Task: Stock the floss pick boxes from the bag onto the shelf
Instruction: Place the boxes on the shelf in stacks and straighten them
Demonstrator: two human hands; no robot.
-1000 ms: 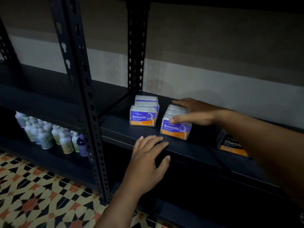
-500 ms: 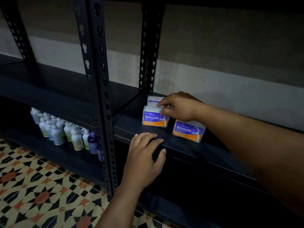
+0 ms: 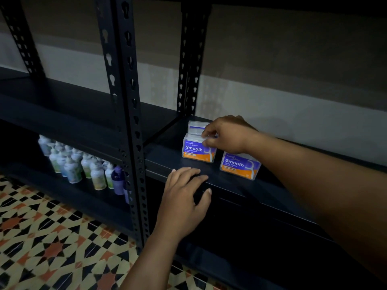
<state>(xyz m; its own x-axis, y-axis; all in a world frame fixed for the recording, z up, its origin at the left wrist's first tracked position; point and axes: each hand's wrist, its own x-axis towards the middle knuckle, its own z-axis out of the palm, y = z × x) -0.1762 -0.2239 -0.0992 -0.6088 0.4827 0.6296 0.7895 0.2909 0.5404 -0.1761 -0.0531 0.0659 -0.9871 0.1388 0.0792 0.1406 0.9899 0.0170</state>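
Three clear floss pick boxes with purple and orange "Smooth" labels stand on the dark metal shelf (image 3: 240,191). The front left box (image 3: 195,150) has a second box (image 3: 195,125) right behind it. My right hand (image 3: 227,135) pinches the top edge of the front left box with curled fingers. A third box (image 3: 238,166) stands to the right, partly under my right wrist. My left hand (image 3: 185,200) rests on the shelf's front edge, fingers spread over it. No bag is in view.
A black perforated upright (image 3: 127,114) stands just left of the boxes. Several small bottles (image 3: 83,164) crowd the lower shelf at the left. A patterned tile floor (image 3: 48,243) lies below. The shelf runs on to the right, dark.
My right hand left the right-hand box and moved left onto the front left box, curling onto its top edge. My left hand stayed on the shelf edge. The view shifted left.
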